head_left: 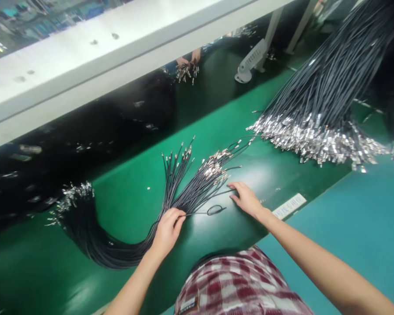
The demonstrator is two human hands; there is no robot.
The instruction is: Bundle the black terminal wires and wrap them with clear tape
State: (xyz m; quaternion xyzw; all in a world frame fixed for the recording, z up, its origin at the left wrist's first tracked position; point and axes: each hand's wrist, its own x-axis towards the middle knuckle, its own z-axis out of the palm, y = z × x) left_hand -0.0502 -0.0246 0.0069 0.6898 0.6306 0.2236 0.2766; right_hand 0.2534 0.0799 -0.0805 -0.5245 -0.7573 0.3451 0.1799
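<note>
A curved bundle of thin black cables (114, 253) with silvery metal end terminals lies on the green tabletop, its right end fanned into two sprays. My left hand (167, 229) is closed at the near side of this bundle, pinching a cable; its palm hides the strands underneath. From those fingers runs a single black cable with a small loop (215, 210), its tip loose to the right. My right hand (248, 201), to the right of the fan, has its thumb and fingers curled around the end of another black cable (221, 193) that leads back into the bundle.
A large mass of black cables with shiny terminals (315, 138) hangs over the table's right side. A white metal beam (118, 52) crosses above the back. Another person's hands (193, 57) hold terminals beyond it. A white label (290, 205) sits at the front edge.
</note>
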